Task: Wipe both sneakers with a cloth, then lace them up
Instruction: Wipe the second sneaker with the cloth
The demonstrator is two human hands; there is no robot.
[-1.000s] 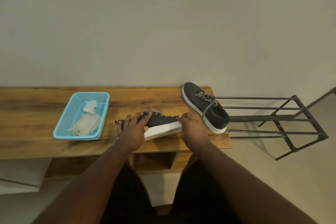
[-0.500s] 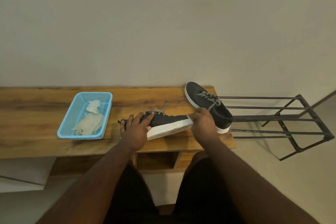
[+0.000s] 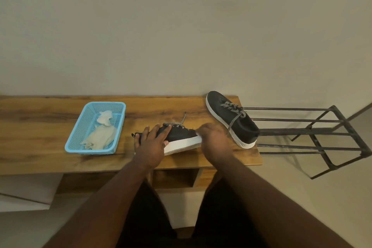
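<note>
Nearest you, on the front half of the wooden bench [image 3: 40, 147], your left hand [image 3: 151, 145] grips the heel end of the near sneaker [image 3: 179, 139], fingers spread over the black upper, thumb tucked by the white sole. Sneaker is tipped on its side, sole edge facing you, toe pointing right. Your right hand [image 3: 213, 143] covers the toe end, fingers curled over it; a sliver of white shows at the fingertips, can't tell if that's cloth or sole. A loose speckled lace [image 3: 182, 122] trails off the top of this sneaker toward the wall.

Left of it, well apart, blue mesh basket [image 3: 77, 137] sits on the bench with pale crumpled cloths [image 3: 100, 135] inside.

Farther back at the bench's right end, second sneaker [image 3: 231, 119] stands upright, laced, toe toward the wall, heel at the bench's right edge. Beyond that edge, black metal rack [image 3: 322, 133] stands on the floor, touching or just beside the bench.
</note>
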